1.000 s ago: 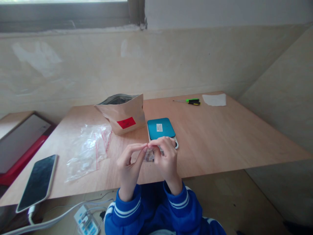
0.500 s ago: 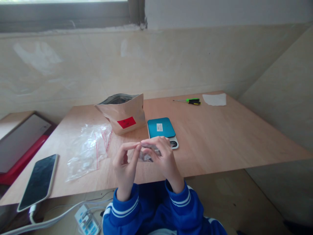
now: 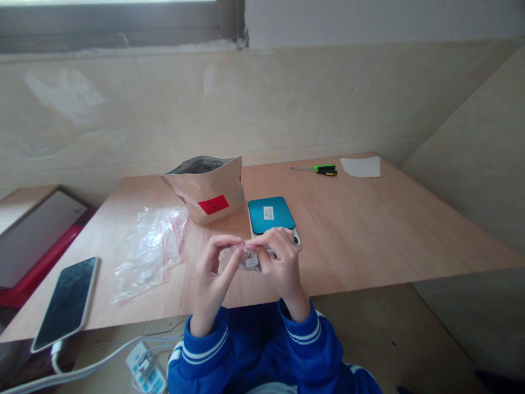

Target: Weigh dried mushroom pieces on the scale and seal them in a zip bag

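Between my hands is a small clear plastic zip bag (image 3: 251, 261) with a white label and something dark inside that I cannot make out. My left hand (image 3: 215, 273) pinches the bag's upper edge between thumb and index finger. My right hand (image 3: 281, 257) grips the same edge close beside it, its fingers bent. Just beyond my right hand lies a small digital scale (image 3: 271, 214) with a teal top, its front end partly covered by my fingers. An open brown paper pouch (image 3: 213, 191) with a red label stands behind my left hand.
Several flat clear zip bags (image 3: 150, 251) lie on the wooden table (image 3: 369, 230) to the left. A phone (image 3: 68, 303) with a cable plugged in rests at the left front edge. Screwdrivers (image 3: 324, 169) and a white paper piece (image 3: 361, 167) lie at the back. A power strip (image 3: 146, 368) is below.
Both hands have shifted slightly to the right with the small bag. Its white label now faces me more plainly, and my fingertips sit a little differently along its top edge.
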A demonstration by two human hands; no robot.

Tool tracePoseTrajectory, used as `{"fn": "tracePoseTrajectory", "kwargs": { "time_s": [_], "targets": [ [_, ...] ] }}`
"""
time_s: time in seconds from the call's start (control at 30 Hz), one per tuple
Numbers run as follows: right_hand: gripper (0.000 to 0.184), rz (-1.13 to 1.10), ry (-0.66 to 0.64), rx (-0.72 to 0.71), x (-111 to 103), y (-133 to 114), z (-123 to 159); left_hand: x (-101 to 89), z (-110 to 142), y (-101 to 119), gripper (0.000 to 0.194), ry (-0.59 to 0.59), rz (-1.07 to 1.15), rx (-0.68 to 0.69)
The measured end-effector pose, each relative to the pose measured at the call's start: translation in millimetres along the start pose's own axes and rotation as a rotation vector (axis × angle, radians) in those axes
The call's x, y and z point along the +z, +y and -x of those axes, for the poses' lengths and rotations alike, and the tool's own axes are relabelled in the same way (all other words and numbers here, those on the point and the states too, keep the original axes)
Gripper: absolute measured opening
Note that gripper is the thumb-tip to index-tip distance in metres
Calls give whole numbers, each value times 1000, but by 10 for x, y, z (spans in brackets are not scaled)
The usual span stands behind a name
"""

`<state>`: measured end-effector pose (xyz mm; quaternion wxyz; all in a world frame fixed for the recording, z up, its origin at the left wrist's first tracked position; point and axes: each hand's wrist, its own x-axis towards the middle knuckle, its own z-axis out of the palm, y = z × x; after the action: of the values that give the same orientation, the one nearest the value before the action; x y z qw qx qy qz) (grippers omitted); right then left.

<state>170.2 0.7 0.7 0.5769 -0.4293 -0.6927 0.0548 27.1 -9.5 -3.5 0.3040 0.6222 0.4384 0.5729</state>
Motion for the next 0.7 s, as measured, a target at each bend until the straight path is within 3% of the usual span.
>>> {"fn": "tracePoseTrajectory", "kwargs": {
  "time_s": [0.3,0.5,0.6,0.7],
  "targets": [
    [24,18,20,-5,-12,-12,7,12,13,-63,4,-16,-72,51],
    [4,-7,-74,36,24,39,18,29,2,-75,4,108,-155,92],
    [5,-7,-137,44,38,90,29,-18,6,-102,4,178,-187,93],
    [6,26,-126,27,43,144,49,-67,2,-127,3,143,-184,59]
  ]
}}
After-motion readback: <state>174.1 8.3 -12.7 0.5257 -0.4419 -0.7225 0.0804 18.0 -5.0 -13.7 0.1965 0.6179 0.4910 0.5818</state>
